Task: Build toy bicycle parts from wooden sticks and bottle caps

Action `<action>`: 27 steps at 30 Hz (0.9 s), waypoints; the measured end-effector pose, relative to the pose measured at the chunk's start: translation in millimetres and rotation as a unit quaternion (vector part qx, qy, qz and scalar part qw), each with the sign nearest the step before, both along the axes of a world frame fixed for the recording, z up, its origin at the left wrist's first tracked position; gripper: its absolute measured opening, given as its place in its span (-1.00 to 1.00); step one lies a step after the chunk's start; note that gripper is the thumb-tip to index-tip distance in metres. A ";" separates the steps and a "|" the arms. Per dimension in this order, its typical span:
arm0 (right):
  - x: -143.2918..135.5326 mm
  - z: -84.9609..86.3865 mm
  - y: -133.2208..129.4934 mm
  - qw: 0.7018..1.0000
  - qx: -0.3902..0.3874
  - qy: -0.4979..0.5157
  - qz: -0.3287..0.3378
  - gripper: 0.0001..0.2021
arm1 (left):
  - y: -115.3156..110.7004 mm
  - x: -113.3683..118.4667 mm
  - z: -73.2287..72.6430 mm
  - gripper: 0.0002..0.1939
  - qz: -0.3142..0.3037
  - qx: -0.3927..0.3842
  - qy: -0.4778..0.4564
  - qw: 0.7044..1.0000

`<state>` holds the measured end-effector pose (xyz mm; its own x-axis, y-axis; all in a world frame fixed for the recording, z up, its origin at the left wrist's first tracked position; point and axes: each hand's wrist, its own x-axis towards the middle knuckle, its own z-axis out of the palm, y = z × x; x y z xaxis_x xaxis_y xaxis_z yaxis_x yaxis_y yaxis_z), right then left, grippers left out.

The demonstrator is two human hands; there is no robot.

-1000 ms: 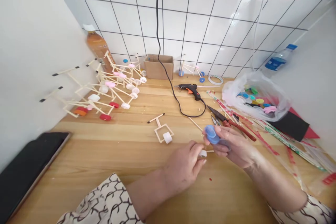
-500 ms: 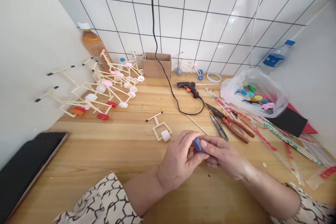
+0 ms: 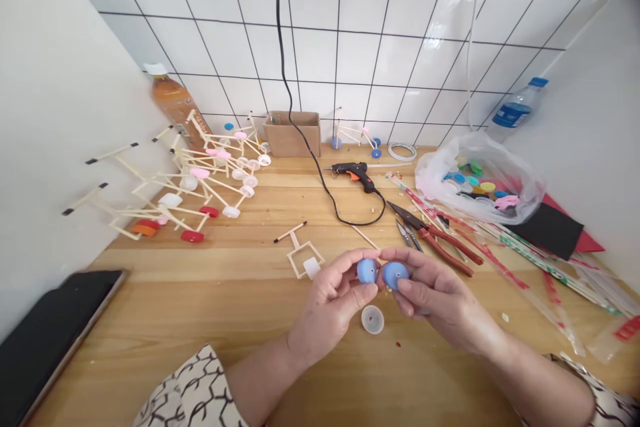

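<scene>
Between the thumb and fingers of my left hand (image 3: 334, 303) is a blue bottle cap (image 3: 367, 271). My right hand (image 3: 440, 290) pinches a second blue bottle cap (image 3: 395, 275) close beside it. Each cap has a small dark spot at the middle of its face. Below the hands a translucent white cap (image 3: 373, 319) lies on the wooden table (image 3: 200, 307). Just beyond my left hand is a small frame of thin sticks (image 3: 295, 240) with a white piece (image 3: 311, 268) on it.
A black glue gun (image 3: 354, 172) with its cord lies farther back. To the right are red-handled pliers (image 3: 440, 240), scissors (image 3: 407, 233), plastic strips and a bag (image 3: 430, 173) of caps. Several stick models (image 3: 195, 173) crowd the left, near a phone-like black slab (image 3: 60, 327).
The two blue caps, earlier held together and mostly covered by fingers, are now apart, one in each hand. The translucent cap on the table has come into view. The camera view has shifted slightly.
</scene>
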<state>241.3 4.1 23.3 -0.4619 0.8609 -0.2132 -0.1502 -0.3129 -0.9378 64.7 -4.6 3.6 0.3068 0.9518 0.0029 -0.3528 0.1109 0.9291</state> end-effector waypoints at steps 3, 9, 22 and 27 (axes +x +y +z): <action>1.2 -2.9 1.1 1.000 0.019 -0.005 0.007 -0.71 | 0.0 0.3 -0.6 -0.72 -0.014 -0.022 -0.028 0.999; 2.5 -7.2 1.8 0.998 0.032 -0.040 0.034 -0.61 | -3.0 0.3 -3.1 -0.72 -0.039 -0.050 -0.013 0.998; 6.0 -6.9 3.5 0.985 0.097 -0.118 0.075 -0.60 | -5.2 2.3 2.0 -0.73 -0.025 -0.013 0.104 0.994; 9.4 -5.5 7.8 0.861 0.338 -0.362 0.114 -0.71 | -3.3 1.7 -1.2 -0.69 0.045 -0.029 0.075 0.996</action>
<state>250.8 11.9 17.8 -0.5919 0.8060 -0.0025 0.5436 0.3969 -0.7395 66.4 -7.9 2.5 0.2132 0.9726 -0.0924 -0.2214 0.1402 0.9650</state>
